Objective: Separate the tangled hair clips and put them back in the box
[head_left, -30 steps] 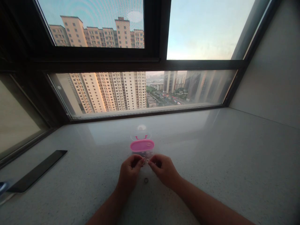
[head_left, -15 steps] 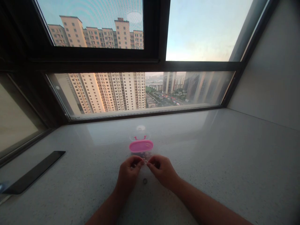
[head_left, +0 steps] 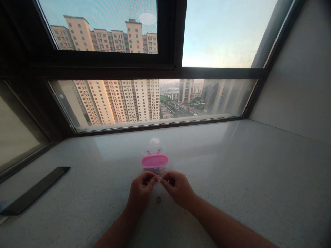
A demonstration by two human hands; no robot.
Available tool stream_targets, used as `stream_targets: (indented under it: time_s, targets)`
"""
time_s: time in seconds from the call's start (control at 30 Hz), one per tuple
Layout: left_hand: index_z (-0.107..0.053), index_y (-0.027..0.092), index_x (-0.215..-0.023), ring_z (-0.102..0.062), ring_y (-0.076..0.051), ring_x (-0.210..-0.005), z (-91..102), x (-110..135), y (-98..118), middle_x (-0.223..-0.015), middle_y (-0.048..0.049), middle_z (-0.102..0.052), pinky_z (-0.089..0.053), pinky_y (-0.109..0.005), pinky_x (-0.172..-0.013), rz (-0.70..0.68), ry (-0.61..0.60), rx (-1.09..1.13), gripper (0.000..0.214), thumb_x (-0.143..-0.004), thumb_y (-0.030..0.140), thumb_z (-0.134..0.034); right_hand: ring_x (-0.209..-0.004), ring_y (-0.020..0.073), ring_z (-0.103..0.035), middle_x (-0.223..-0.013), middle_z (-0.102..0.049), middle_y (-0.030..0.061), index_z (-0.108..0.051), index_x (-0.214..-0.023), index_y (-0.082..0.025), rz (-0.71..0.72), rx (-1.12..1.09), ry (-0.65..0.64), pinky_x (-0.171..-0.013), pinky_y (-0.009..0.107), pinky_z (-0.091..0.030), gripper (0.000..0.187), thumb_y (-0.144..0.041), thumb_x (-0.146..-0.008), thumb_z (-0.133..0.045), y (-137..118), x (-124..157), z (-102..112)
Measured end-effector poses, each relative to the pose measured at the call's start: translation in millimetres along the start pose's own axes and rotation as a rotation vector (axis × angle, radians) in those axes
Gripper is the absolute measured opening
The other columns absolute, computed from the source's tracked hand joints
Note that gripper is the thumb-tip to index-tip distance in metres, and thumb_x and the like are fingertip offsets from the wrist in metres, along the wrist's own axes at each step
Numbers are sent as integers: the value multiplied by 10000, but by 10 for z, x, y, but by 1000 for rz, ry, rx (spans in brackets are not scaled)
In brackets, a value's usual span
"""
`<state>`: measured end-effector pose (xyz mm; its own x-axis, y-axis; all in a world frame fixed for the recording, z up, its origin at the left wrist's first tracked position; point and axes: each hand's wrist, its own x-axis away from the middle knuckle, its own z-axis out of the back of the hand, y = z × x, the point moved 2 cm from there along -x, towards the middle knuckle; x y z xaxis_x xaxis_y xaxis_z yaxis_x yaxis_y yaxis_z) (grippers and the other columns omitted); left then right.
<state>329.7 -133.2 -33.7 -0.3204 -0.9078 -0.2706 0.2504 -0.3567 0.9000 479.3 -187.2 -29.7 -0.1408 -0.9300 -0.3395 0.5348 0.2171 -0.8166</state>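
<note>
My left hand (head_left: 141,190) and my right hand (head_left: 177,187) meet fingertip to fingertip over a pale stone sill (head_left: 232,179). Both are pinched on something tiny between them that I cannot make out. Just beyond the fingers stands a small clear plastic box with a pink lid (head_left: 154,161) and a pink clasp. A small dark ring (head_left: 158,199) lies on the sill below the hands, between the wrists.
A flat black phone-like slab (head_left: 33,192) lies at the far left of the sill. A dark-framed window (head_left: 155,72) runs along the back, showing high-rise blocks. A grey wall (head_left: 300,79) closes the right side.
The hands stay pinched together in the same pose. The view has drifted slightly, so everything sits a little further left in the picture.
</note>
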Motion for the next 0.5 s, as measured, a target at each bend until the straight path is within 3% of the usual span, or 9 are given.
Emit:
stream_targets:
  time_s: [0.5]
  targets:
    - [-646,153,-742,-574,-165,-630,-5,3,13,-675,-26,-645,-447,-247,-604,23,-21,20,187,-760,330,-588,-513,95,-460,-589,-600,1,-649,-693,-139,-9,14,-6,-494,197,-343,147,-249,-766,-586,-17,0,6]
